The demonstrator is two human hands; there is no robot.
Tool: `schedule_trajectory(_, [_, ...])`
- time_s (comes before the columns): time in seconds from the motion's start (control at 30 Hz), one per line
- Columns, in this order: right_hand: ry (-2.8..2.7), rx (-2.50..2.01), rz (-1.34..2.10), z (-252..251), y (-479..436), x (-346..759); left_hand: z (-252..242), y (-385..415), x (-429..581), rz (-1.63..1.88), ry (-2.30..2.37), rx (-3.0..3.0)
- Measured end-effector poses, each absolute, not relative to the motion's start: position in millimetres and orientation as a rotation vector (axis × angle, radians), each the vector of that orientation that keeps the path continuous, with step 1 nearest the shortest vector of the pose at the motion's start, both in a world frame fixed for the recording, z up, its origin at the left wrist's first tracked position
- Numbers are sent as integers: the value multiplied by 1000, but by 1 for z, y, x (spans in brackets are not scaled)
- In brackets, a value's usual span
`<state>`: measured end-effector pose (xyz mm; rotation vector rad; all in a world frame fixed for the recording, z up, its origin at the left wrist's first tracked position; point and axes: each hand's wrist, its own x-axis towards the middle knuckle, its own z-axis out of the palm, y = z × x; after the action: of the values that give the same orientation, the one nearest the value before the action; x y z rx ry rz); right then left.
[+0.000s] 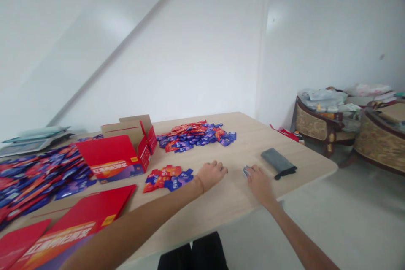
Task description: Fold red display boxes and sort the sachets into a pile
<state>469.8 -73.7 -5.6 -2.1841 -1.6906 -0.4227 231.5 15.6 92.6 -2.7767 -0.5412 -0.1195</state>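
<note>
My left hand (211,175) rests low over the table with its fingers curled in; what they hold, if anything, is hidden. Just left of it lies a small group of red and purple sachets (169,177). My right hand (259,183) pinches a small pale grey-blue crumpled thing (246,171) near the tabletop; its kind is too small to make out. To the right of that hand is a folded dark grey cloth (278,162).
A larger sachet heap (196,135) lies farther back. On the left stand an open red box (110,158), a flattened red carton (85,219) and a pile of bigger packets (47,173). Patterned armchairs (319,124) with bags stand beyond the table (253,130).
</note>
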Motion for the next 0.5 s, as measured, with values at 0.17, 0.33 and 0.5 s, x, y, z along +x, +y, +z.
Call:
schedule_trajectory(0.17, [-1685, -2196, -442, -7, -74, 469, 41, -50, 201, -33, -647, -2791])
schedule_trajectory(0.33, [-1697, -2208, -477, -10, -73, 471, 33, -65, 199, -80, -828, -2798])
schedule_trajectory(0.5, [-1705, -2215, -501, -14, -72, 473, 39, -65, 206, -133, -932, -2875])
